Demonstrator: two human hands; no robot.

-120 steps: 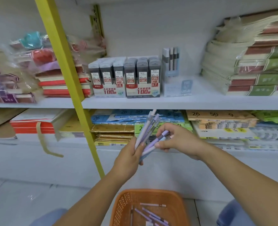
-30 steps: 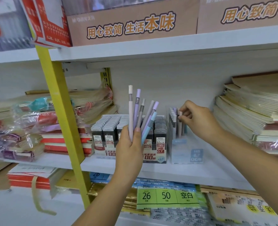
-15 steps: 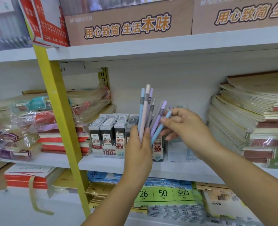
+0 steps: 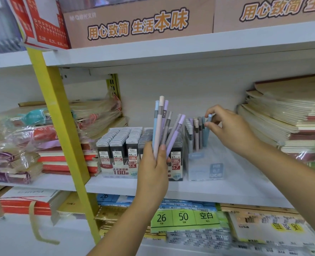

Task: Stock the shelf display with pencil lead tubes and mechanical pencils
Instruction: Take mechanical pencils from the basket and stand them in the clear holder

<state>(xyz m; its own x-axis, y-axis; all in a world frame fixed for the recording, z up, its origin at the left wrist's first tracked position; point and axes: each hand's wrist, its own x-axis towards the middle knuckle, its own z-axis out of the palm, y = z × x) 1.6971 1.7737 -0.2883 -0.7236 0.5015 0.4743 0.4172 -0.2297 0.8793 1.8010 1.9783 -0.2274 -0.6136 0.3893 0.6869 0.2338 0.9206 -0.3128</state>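
Pencils (image 4: pixel 165 126): loose fan of pastel blue, pink, purple and grey mechanical pencils, upright near mid-view, caps up.
Left hand (image 4: pixel 153 163): fingers curled round the fan's lower ends, in front of the lead tubes.
Right hand (image 4: pixel 232 132): at 2 o'clock of the fan. Thumb and forefinger pinch the cap of one blue pencil (image 4: pixel 206 133) at the right end of the row in the clear stand (image 4: pixel 204 163), the other fingers loosely spread. Whether it is fully seated, I cannot tell.
Lead tubes (image 4: pixel 119 143): packed rows in display boxes on the shelf (image 4: pixel 236 193), just beside the stand at its 9 o'clock.
Handling: each pencil is probably light, stiff and smooth, so apt to slip or roll, with delicate tips. Hold one near the cap to lower it. Wrap the fan firmly low down.
Edges: upper shelf board (image 4: pixel 171 52) overhangs at 12 o'clock. A notebook stack (image 4: pixel 282 122) walls off the 3 o'clock side. A yellow upright (image 4: pixel 60 126) stands well apart at 9 o'clock.
Room: bare shelf between stand and notebooks, and open air above the row, allow a straight vertical entry. The pencils in the row stand close together, so a tilted pencil could knock them.
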